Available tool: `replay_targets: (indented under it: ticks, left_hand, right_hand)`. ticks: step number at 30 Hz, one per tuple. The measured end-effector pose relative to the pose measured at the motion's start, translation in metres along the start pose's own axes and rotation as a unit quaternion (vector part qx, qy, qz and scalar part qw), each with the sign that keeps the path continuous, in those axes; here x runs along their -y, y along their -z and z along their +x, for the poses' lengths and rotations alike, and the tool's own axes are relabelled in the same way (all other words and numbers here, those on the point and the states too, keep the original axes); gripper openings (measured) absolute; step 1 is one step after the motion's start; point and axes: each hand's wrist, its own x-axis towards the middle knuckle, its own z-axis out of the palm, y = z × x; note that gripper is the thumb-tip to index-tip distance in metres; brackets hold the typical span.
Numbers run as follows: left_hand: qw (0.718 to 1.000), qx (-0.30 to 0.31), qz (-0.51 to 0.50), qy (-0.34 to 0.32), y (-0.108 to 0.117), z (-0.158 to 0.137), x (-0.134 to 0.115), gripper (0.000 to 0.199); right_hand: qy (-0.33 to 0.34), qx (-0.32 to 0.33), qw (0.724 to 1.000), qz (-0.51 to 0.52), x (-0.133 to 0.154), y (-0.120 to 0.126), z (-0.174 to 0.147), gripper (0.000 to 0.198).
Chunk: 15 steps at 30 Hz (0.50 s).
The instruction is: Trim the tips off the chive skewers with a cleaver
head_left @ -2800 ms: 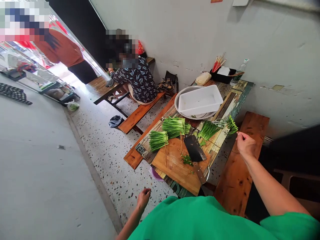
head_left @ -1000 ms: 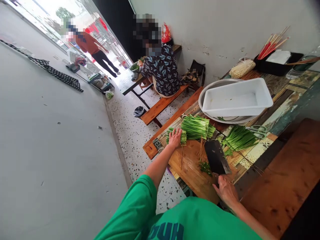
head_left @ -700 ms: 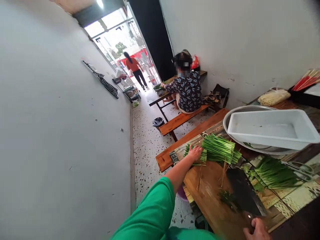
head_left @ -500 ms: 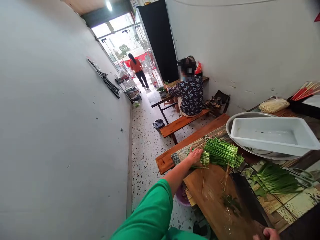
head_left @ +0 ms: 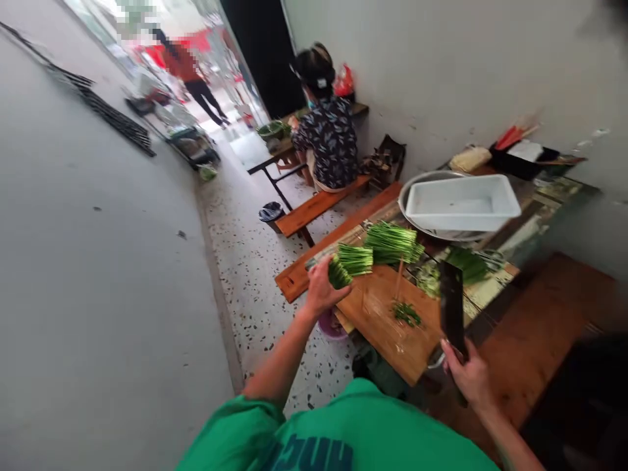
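Note:
My left hand [head_left: 322, 288] is closed around a short bundle of green chives [head_left: 339, 272], lifted by the far left edge of the wooden cutting board [head_left: 373, 320]. My right hand [head_left: 468, 371] grips the handle of a dark cleaver [head_left: 452, 304]. Its broad blade points up and away over the board's right side. Two more piles of cut chives lie beyond the board: a smaller pile [head_left: 357, 259] and a larger stack [head_left: 392, 241] with thin sticks poking out. Chopped green bits [head_left: 406, 314] are scattered on the board.
A white plastic tray [head_left: 464, 201] rests on a round metal basin [head_left: 409, 190] behind the chives. Flat green leaves [head_left: 466, 263] lie to the right. A person [head_left: 333, 137] sits at another table; another person [head_left: 189, 72] is near the doorway. A wooden bench [head_left: 294, 281] borders the table.
My left hand has come back towards me, raising a chive bundle from the pile. My right hand has lifted the cleaver off the board. The view has shifted right.

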Motion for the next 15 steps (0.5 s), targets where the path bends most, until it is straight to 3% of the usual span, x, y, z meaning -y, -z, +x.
replay_targets:
  ticks: [2, 4, 9, 12, 15]
  left_hand:
    - [1.000, 0.014, 0.021, 0.006, 0.002, -0.033, -0.016, 0.087]
    - [0.997, 0.062, 0.042, 0.012, -0.010, -0.067, -0.036, 0.086]
    - [0.980, 0.178, 0.076, 0.043, -0.088, -0.133, -0.072, 0.083]
    - [0.973, 0.193, 0.097, 0.078, -0.135, -0.150, -0.074, 0.079]
    - [0.967, 0.207, 0.112, 0.103, -0.164, -0.153, -0.068, 0.069]
  right_hand:
    - [0.001, 0.024, 1.000, -0.014, 0.005, 0.006, 0.004, 0.051]
    - [0.025, 0.029, 0.998, -0.051, 0.003, 0.011, 0.005, 0.053]
    - [0.133, 0.030, 0.982, -0.133, -0.013, 0.019, -0.007, 0.055]
    - [0.185, 0.074, 0.972, -0.128, -0.022, 0.014, -0.018, 0.051]
    - [0.207, 0.093, 0.962, -0.154, -0.028, 0.003, -0.028, 0.050]
